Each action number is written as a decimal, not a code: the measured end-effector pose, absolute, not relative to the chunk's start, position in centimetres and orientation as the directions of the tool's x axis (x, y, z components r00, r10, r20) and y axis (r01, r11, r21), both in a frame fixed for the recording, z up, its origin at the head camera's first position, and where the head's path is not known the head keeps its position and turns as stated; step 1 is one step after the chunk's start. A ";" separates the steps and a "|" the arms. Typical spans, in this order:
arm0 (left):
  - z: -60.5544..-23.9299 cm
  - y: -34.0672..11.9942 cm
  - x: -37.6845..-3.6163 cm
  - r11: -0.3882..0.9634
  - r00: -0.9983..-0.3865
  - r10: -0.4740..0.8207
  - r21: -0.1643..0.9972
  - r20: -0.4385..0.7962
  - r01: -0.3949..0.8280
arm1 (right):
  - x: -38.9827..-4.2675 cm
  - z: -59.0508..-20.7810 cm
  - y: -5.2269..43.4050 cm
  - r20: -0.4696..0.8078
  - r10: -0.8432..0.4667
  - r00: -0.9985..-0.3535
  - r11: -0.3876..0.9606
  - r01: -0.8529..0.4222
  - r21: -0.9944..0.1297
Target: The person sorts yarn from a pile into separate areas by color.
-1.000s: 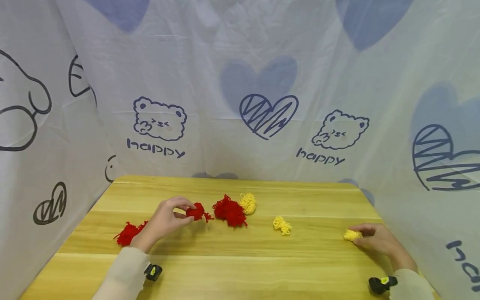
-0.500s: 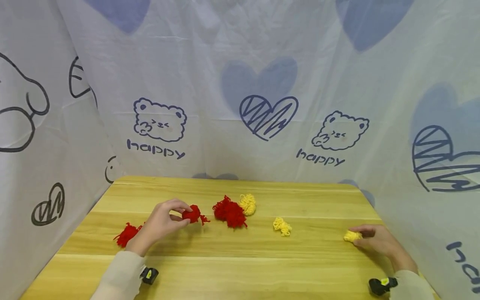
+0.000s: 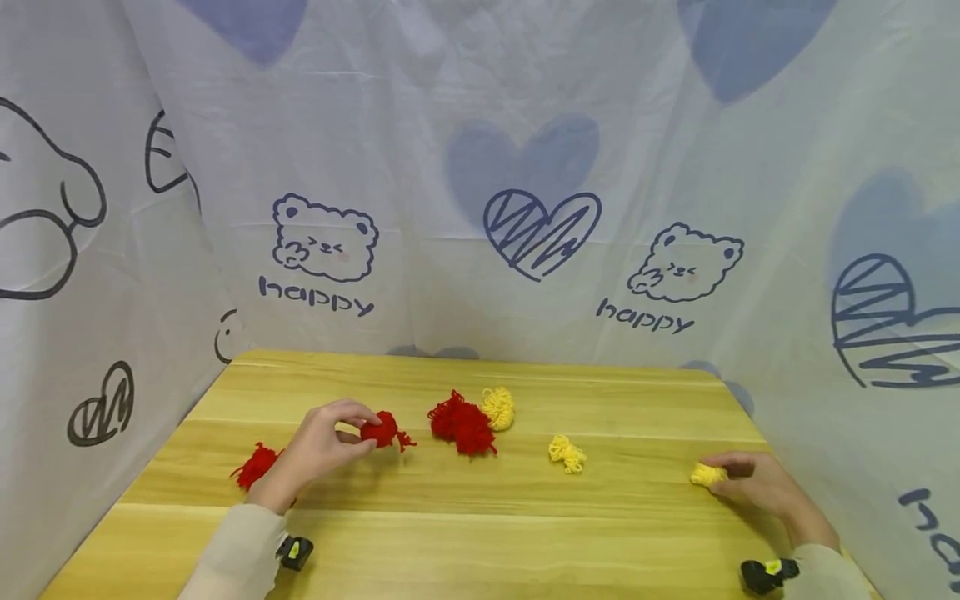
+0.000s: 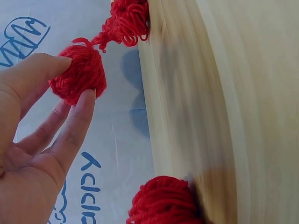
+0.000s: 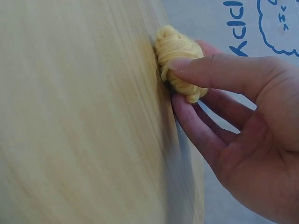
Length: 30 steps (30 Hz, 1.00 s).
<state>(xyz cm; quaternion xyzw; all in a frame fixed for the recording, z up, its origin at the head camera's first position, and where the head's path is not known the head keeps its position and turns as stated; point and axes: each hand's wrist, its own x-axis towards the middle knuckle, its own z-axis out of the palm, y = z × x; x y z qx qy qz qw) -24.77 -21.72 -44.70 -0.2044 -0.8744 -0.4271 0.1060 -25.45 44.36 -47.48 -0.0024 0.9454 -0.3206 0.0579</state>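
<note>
Head view shows your left hand (image 3: pixel 318 446) pinching a red yarn ball (image 3: pixel 380 430) between thumb and fingertips, just above the wooden table (image 3: pixel 480 517), left of centre; your right hand (image 3: pixel 757 483) pinches a yellow yarn ball (image 3: pixel 707 475) resting near the right edge; one red tuft (image 3: pixel 257 465) lies far left; I judge the sorting partly done, since a red clump (image 3: pixel 461 421), touching a yellow clump (image 3: pixel 498 407), and a small yellow tuft (image 3: pixel 566 452) sit mid-table.

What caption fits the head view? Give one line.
Left hand pinches a red yarn ball; right hand holds a yellow one.
</note>
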 end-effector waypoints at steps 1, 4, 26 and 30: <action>-44.7 -21.8 -24.7 0.553 -0.896 0.264 0.705 0.358 0.445 | -25.4 -47.5 44.4 -0.108 -0.040 -0.993 0.798 0.033 -0.602; -44.5 -21.9 -24.7 0.563 -0.900 0.260 0.702 0.350 0.436 | -25.3 -47.4 44.5 -0.104 -0.052 -0.993 0.799 0.021 -0.600; -44.5 -24.6 -23.2 0.610 -0.923 0.226 0.694 0.311 0.383 | -24.9 -47.1 44.2 -0.095 -0.071 -0.993 0.783 0.003 -0.621; -44.6 -24.9 -23.0 0.622 -0.922 0.220 0.682 0.319 0.385 | -24.9 -47.3 44.3 -0.092 -0.075 -0.993 0.776 0.000 -0.631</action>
